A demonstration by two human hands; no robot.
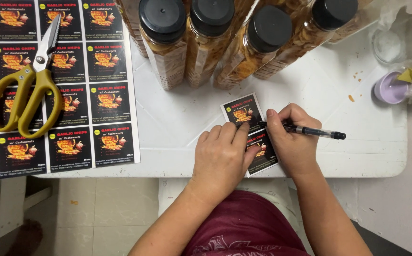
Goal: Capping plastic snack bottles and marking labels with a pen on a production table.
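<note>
A short strip of black printed labels (244,110) lies on the white table (177,123) near its front edge. My left hand (222,151) rests flat on the strip's lower part, fingers closed together, pinning it down. My right hand (289,137) grips a black pen (310,131) whose tip touches the strip between the two labels. The lower label is partly hidden under both hands.
A large sheet of the same labels (73,85) lies at the left with yellow-handled scissors (28,92) on it. Several black-capped bottles of golden chips (201,42) stand at the back. A lilac lid (390,90) and crumpled plastic sit at the right edge.
</note>
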